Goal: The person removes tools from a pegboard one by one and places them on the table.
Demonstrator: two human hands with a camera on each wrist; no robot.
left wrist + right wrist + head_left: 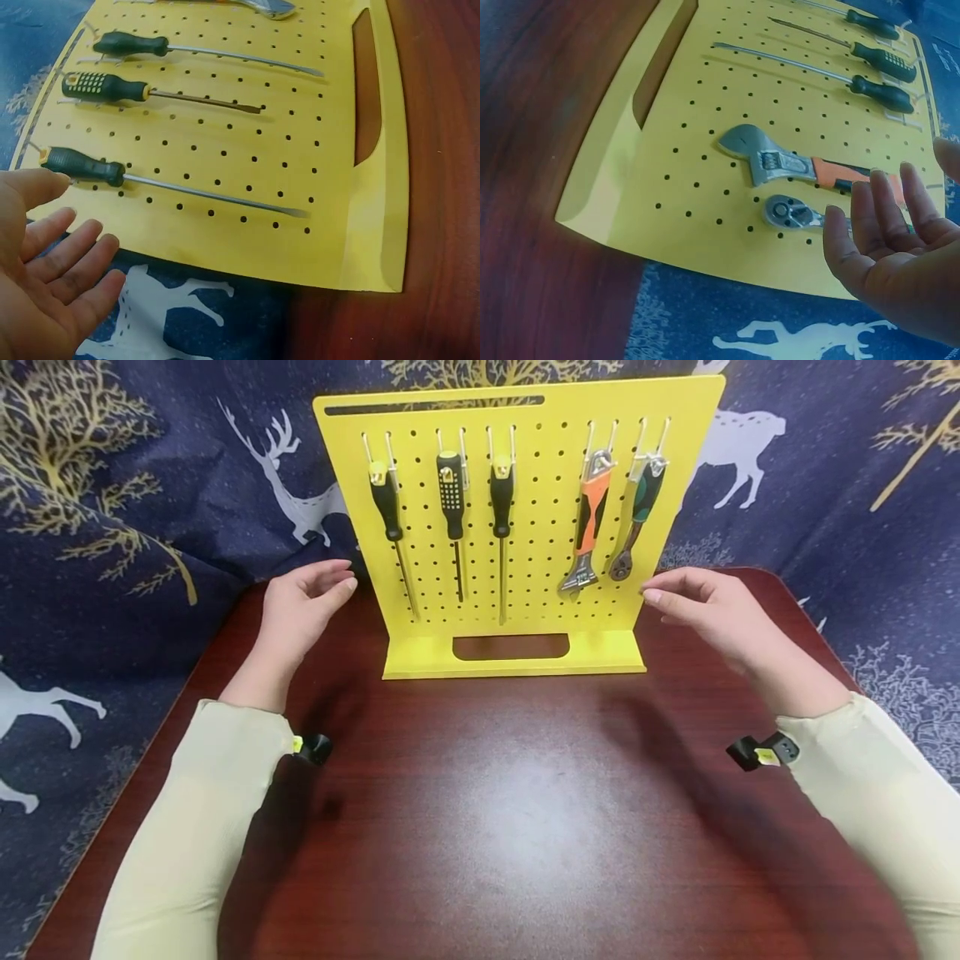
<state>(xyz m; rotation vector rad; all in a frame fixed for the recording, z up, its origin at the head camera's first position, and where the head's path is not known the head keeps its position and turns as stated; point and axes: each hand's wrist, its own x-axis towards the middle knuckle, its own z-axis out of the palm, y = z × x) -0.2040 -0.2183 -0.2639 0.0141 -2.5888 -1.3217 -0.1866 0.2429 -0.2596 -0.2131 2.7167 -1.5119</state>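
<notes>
A yellow pegboard (551, 535) stands upright on the table, with tools hung from its white hooks. On its left side hang three dark-handled screwdrivers: a left one (386, 510), a middle one (452, 497) and a right one (502, 502). An orange-handled adjustable wrench (591, 514) and a green-handled ratchet wrench (643, 510) hang on the right side. My left hand (303, 606) is just off the board's left edge, fingers relaxed and holding nothing. Beside the right edge, my right hand (705, 606) is likewise loosely bent and holds nothing, nearest the ratchet.
The dark red wooden table (487, 810) spreads in front of the board. Behind it hangs a dark blue cloth (225, 527) printed with white deer and golden trees. Each sleeve carries a small black camera, a left one (318, 748) and a right one (744, 753).
</notes>
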